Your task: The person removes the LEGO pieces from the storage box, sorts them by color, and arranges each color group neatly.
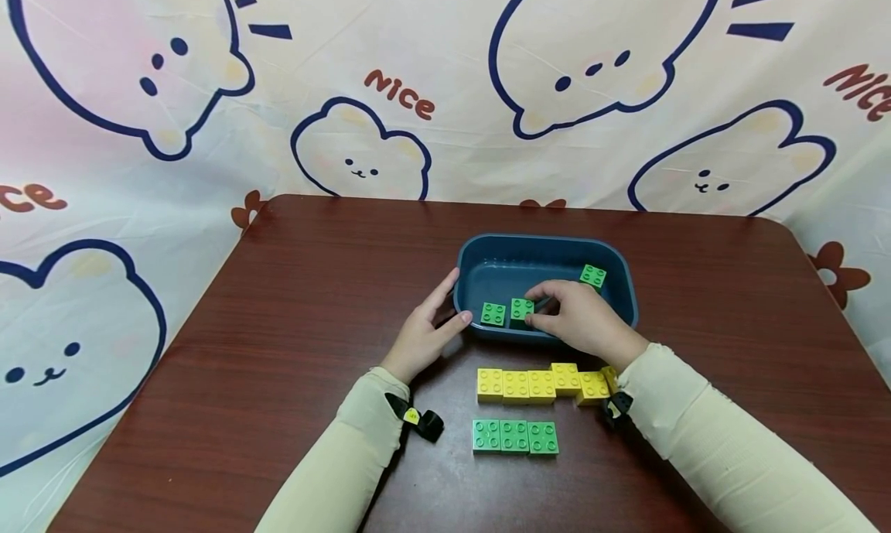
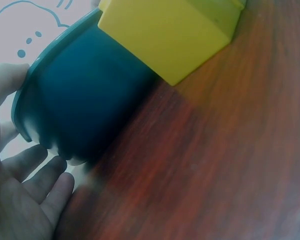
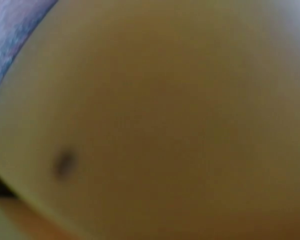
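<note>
In the head view my left hand (image 1: pixel 425 336) holds the left end of a blue plastic tray (image 1: pixel 543 243), its thumb at the near corner. The left wrist view has the thumb at the tray's rim (image 2: pixel 55 45) and the other fingertips against its outer wall. My right hand (image 1: pixel 588 320) reaches into the tray and pinches a green toy building brick (image 1: pixel 522 309) between thumb and index finger. Left of it lies another green brick (image 1: pixel 493 314). A third green brick (image 1: pixel 593 275) sits near the tray's right end, partly covered by the right hand.
In front of the tray runs an uneven row of yellow bricks (image 1: pixel 515 386), its right end partly hidden by my right wrist. Nearer lies a row of three green bricks (image 1: pixel 514 437). A yellow brick (image 2: pixel 175 40) looms close in the left wrist view. Blurred yellow fills the right wrist view.
</note>
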`<action>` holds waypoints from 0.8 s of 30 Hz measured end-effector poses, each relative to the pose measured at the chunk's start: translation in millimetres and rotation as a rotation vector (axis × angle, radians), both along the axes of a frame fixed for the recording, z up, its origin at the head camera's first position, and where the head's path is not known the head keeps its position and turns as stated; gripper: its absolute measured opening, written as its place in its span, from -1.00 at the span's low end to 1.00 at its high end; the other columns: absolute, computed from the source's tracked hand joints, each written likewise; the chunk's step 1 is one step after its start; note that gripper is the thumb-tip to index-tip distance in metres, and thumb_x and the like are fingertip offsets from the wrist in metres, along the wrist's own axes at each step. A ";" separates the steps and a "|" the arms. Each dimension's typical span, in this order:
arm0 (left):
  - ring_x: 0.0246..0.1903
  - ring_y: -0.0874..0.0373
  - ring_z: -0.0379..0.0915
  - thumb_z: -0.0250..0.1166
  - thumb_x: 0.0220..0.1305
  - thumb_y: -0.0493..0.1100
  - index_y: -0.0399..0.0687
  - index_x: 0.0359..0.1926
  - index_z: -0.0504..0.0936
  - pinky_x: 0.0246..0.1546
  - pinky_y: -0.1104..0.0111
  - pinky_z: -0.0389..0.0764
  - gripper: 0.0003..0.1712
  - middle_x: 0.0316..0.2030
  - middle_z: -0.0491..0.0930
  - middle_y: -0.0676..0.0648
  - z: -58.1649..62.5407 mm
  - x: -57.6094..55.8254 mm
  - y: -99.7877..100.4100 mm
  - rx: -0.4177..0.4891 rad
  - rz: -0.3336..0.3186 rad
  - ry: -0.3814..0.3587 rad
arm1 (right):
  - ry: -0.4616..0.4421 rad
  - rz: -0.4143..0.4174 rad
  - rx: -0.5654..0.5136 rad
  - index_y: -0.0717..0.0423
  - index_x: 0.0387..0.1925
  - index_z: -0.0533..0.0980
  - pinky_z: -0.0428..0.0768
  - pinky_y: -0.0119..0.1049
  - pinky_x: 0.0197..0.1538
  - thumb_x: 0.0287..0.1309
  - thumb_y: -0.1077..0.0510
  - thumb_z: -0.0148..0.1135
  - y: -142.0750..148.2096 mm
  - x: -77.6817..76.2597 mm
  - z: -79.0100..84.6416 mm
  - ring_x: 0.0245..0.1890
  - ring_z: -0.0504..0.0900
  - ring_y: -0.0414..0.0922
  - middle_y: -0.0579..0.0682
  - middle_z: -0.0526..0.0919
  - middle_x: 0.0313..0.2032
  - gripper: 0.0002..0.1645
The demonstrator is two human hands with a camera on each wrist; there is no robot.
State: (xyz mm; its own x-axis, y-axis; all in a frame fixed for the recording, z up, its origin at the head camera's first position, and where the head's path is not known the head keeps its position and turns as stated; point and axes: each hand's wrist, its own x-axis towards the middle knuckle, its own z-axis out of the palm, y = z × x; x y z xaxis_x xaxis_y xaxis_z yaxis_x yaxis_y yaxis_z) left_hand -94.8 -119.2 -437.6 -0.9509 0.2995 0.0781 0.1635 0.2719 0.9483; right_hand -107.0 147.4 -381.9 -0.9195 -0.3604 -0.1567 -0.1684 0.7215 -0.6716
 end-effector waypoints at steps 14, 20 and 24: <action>0.44 0.16 0.15 0.26 0.43 0.04 0.35 0.57 0.10 0.33 0.12 0.37 -0.20 0.51 0.14 0.14 -0.4 -0.1 -0.1 0.003 -0.013 0.016 | 0.153 -0.015 -0.004 0.05 0.14 0.61 0.68 -0.10 -0.07 0.27 0.07 0.38 5.0 1.8 2.1 -0.12 0.64 -0.09 -0.01 0.66 0.04 -0.58; 0.44 0.14 0.17 0.27 0.43 0.01 0.34 0.57 0.10 0.33 0.11 0.37 -0.19 0.51 0.15 0.12 -1.1 -0.6 0.0 0.003 -0.013 0.014 | 0.211 -0.007 -0.006 0.06 0.11 0.62 0.67 -0.06 -0.06 0.26 0.08 0.39 4.4 5.1 8.0 -0.11 0.64 -0.07 -0.03 0.67 0.00 -0.60; 0.44 0.10 0.16 0.27 0.44 -0.05 0.25 0.59 0.08 0.34 0.09 0.35 -0.18 0.52 0.14 0.06 0.5 -0.6 0.2 0.006 -0.013 0.006 | 0.230 -0.002 -0.016 0.05 0.12 0.62 0.67 -0.05 -0.06 0.26 0.08 0.39 4.3 7.3 12.1 -0.10 0.65 -0.06 -0.03 0.67 0.00 -0.59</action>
